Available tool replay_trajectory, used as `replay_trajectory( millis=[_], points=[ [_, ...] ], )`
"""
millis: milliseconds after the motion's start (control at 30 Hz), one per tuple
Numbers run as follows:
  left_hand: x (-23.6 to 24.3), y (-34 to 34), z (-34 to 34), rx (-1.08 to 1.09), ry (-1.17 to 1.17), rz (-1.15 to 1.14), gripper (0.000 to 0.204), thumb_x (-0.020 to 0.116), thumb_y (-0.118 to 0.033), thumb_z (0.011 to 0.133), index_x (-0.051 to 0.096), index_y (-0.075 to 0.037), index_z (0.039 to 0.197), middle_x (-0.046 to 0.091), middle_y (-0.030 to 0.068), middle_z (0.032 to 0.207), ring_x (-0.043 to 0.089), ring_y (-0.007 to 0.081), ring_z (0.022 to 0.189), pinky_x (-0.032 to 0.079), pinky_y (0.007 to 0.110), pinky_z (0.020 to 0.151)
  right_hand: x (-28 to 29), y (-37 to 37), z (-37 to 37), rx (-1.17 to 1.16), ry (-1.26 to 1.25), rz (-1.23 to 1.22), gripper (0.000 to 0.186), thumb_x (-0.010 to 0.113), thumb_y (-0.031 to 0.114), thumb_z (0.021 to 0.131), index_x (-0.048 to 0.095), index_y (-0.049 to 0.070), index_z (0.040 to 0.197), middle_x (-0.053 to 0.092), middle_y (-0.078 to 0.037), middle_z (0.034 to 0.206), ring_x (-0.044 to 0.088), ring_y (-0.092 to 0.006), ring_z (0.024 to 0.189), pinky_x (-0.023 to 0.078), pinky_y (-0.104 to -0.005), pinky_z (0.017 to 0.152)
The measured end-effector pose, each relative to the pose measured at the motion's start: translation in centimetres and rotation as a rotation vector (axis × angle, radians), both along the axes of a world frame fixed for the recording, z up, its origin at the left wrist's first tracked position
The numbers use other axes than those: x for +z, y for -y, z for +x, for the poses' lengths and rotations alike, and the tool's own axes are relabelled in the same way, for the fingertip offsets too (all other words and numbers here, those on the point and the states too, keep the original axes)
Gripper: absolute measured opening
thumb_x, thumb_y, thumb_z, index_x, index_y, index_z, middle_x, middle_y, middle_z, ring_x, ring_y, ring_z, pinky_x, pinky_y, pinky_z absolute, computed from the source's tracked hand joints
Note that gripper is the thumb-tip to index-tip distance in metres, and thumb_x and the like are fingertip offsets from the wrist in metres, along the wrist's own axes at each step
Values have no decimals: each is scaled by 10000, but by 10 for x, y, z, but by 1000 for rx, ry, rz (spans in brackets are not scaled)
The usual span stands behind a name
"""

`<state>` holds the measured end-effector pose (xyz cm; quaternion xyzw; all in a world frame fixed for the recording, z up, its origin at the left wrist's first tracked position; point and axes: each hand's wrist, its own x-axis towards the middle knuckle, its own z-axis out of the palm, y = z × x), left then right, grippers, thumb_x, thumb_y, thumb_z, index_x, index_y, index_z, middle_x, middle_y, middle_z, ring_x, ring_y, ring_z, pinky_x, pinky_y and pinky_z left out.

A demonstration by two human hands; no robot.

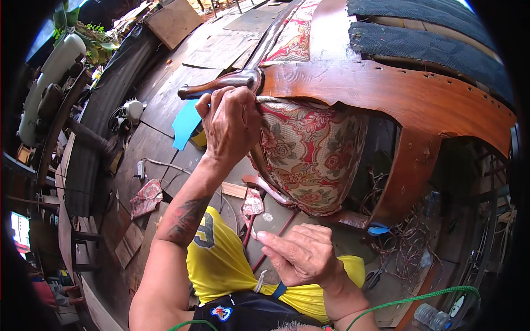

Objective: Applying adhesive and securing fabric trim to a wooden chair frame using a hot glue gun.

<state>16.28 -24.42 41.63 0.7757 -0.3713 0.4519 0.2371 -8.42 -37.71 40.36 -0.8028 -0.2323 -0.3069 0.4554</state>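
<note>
A wooden chair frame (419, 99) lies on its side, with a floral upholstered panel (309, 154) inside it and dark webbing straps (419, 41) across the top. My left hand (229, 121) is closed on a pale piping cord (281, 101) at the panel's upper edge, beside a carved dark wooden arm (199, 90). My right hand (298, 256) is raised below the panel, fingers curled and pinched, with a tiny pale thing at the thumb tip that I cannot make out. Yellow cloth (210, 265) is at my waist.
Floral fabric scraps (144, 199), a blue sheet (185, 127), a power strip (141, 170), tangled cords (403, 248) and scissors (374, 276) lie on the floor around me. A plastic bottle (433, 317) is at lower right. A person in red (44, 292) shows at the left edge.
</note>
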Motion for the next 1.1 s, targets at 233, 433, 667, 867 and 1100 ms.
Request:
replay_trajectory(
  millis=[233, 433, 667, 867, 1100],
  points=[
    [-8, -11, 2, -7, 92, 94, 318, 779, -111, 903, 713, -176, 1207, 767, 29, 1153, 695, 223, 1137, 328, 427, 1052, 2, 2, -1, 8, 37, 9, 497, 826, 58, 821, 738, 68, 1310, 656, -9, 716, 630, -185, 591, 497, -319, 554],
    [-10, -14, -4, 10, 75, 106, 385, 758, -100, 892, 743, -180, 1268, 772, 19, 1188, 687, 219, 1165, 314, 427, 1090, 4, 7, -5, 5, 27, -16, 473, 828, 63, 813, 751, 63, 1280, 673, -15, 733, 644, -187, 603, 512, -324, 566],
    [-17, 0, -21, 84, 7, 31, 396, 670, -98, 905, 739, -152, 1291, 750, 46, 1240, 662, 246, 1213, 313, 448, 1107, 2, 10, -5, -17, 30, -85, 431, 824, 67, 788, 769, 44, 1215, 680, -31, 744, 670, -197, 627, 547, -335, 596],
    [-21, 2, -31, 93, -37, -4, 483, 606, -81, 908, 726, -166, 1368, 736, 49, 1248, 637, 251, 1233, 309, 456, 1104, 3, -1, -1, -32, 21, -85, 376, 838, 30, 780, 786, 66, 1150, 640, -39, 683, 617, -224, 558, 493, -345, 536],
    [-27, 4, -34, 110, -76, -32, 486, 620, -82, 913, 726, -174, 1378, 725, 48, 1265, 627, 247, 1236, 301, 451, 1094, -5, -14, 6, -7, -19, -131, 318, 823, 64, 798, 782, 66, 1114, 642, -42, 686, 644, -226, 583, 515, -353, 560]
  ],
)
